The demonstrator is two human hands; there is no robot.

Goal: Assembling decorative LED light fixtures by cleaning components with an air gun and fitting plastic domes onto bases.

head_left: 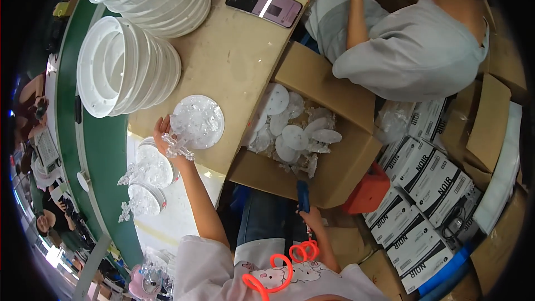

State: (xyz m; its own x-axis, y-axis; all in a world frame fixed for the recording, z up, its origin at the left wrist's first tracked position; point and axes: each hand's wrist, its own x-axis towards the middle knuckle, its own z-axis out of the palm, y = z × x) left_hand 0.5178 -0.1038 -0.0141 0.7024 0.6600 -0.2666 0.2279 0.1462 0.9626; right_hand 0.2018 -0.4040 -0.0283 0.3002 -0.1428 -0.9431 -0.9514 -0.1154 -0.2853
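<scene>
Tabletop [228, 50], white disc [210, 124] right of left hand [163, 136]

bold black capitals on the white cartons [440, 192], the same short word repeated from one to the next, smaller print near it too fine to read, dark characters on a co-worker's grey clothing [327, 19], too unclear to read

The carton [334, 89] is brown. Left of it: a clear-and-white disc [206, 125], tan board [217, 61], white rings [147, 72], green mat [106, 147]. Above it: a black-and-pink phone [267, 4]. At its lower edge: a blue tool [302, 196].
</scene>
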